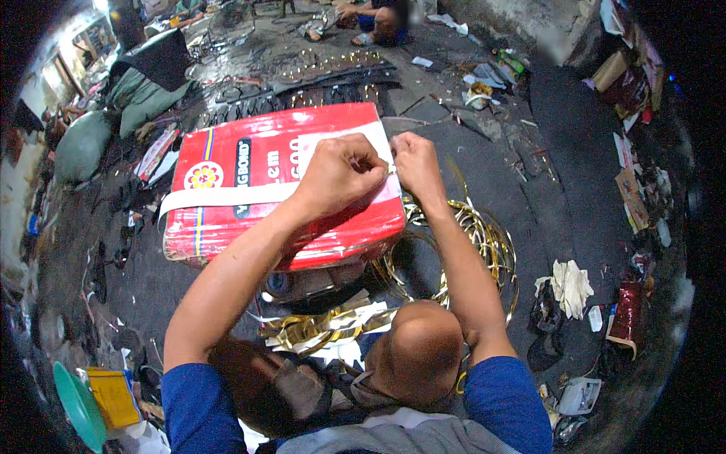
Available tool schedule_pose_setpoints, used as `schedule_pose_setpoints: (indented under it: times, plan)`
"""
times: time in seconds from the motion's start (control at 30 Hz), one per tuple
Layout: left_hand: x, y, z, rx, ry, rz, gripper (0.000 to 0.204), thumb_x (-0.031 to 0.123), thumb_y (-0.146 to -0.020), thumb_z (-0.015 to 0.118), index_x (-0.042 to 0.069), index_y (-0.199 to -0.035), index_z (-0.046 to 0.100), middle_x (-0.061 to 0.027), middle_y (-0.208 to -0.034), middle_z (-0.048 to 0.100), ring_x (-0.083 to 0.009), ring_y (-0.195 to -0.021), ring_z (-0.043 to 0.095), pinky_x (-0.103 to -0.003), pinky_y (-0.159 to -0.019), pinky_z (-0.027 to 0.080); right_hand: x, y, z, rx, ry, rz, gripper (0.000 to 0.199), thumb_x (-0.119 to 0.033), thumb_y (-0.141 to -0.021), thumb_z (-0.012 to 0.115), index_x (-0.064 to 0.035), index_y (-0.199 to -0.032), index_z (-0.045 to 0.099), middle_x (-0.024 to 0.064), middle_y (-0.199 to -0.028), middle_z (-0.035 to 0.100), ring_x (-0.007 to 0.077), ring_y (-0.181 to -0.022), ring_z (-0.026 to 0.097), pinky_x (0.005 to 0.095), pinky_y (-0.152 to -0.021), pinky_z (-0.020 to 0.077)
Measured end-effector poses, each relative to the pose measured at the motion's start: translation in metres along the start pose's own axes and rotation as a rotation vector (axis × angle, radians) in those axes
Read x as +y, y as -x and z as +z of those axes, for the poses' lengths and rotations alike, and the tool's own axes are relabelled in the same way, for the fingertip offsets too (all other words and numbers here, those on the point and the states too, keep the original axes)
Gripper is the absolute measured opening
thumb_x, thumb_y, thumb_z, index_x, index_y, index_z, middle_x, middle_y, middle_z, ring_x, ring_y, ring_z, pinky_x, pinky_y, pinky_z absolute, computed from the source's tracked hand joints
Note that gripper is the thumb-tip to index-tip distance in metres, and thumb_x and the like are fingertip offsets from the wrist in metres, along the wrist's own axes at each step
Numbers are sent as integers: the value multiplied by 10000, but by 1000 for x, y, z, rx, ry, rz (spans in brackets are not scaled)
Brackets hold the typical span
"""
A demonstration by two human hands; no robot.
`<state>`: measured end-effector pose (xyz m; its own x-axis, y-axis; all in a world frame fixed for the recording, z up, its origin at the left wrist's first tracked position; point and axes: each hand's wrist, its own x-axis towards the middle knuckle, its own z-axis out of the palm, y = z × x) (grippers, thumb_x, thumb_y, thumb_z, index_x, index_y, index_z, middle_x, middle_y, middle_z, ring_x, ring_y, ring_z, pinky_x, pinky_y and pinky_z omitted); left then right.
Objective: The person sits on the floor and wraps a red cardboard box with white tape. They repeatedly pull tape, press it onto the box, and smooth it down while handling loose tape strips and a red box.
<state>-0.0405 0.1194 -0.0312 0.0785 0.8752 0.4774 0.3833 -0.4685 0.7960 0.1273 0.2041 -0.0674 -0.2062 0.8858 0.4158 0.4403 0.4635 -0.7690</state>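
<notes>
A red box-like block (318, 250) with printed sides lies before me, above my knees. Across its top runs a white strip (227, 197), its left end hanging over the edge; its other part passes beneath my left wrist. My left hand (340, 174) is closed in a pinch above the block's right part, thumb pointing right. Close beside it, at the right edge, my right hand (416, 168) is also pinched. White material shows between the two hands; what the fingertips grip is too small to tell.
Gold strips lie in a loose coil (491, 246) under my right forearm. More gold and white strips (325, 329) are heaped by my knees. A pale cloth (567, 289) lies at right, a green basin (79, 408) at lower left. Another person (378, 19) sits far ahead.
</notes>
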Motion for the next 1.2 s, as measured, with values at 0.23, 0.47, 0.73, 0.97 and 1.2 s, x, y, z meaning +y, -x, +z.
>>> schedule_pose_setpoints:
  times: [0.23, 0.47, 0.73, 0.97, 1.2]
  plan:
    - [2, 2, -6, 5, -89, 44, 102, 47, -861, 768, -21, -797, 725, -65, -812, 711, -102, -742, 678, -262, -647, 545, 113, 60, 72, 115, -33, 98, 281, -190, -981, 533, 23, -856, 668, 231, -852, 687, 402, -824, 681, 511, -732, 488]
    - [-2, 1, -5, 4, -87, 19, 78, 68, -834, 763, -2, -802, 747, -86, -790, 712, -149, -671, 696, -291, -628, 552, 292, 188, 140, -37, 42, 412, 366, -276, -869, 722, -25, -1135, 713, 231, -1067, 740, 369, -974, 711, 439, -854, 540]
    - [1, -14, 11, -39, 9, 292, 34, 40, -807, 749, 8, -817, 741, -106, -778, 674, -206, -694, 670, -333, -621, 531, 379, 232, 141, 27, -134, 382, 475, -450, -926, 725, -33, -1152, 751, 164, -1011, 783, 322, -840, 703, 461, -757, 559]
    - [-5, 7, -11, -98, -69, 370, 67, 43, -834, 728, -14, -819, 695, -142, -846, 641, -297, -704, 665, -393, -621, 524, 311, 216, 133, -119, -181, 655, 522, -435, -978, 611, -34, -1307, 668, 263, -1187, 720, 406, -1092, 679, 508, -950, 511]
    - [6, -4, 6, -82, -15, 379, 101, 33, -845, 701, 2, -932, 744, -114, -910, 666, -223, -750, 682, -336, -673, 569, 424, 187, -7, 99, -348, 703, 263, -309, -1016, 584, -78, -929, 673, 109, -806, 693, 199, -629, 650, 326, -540, 487]
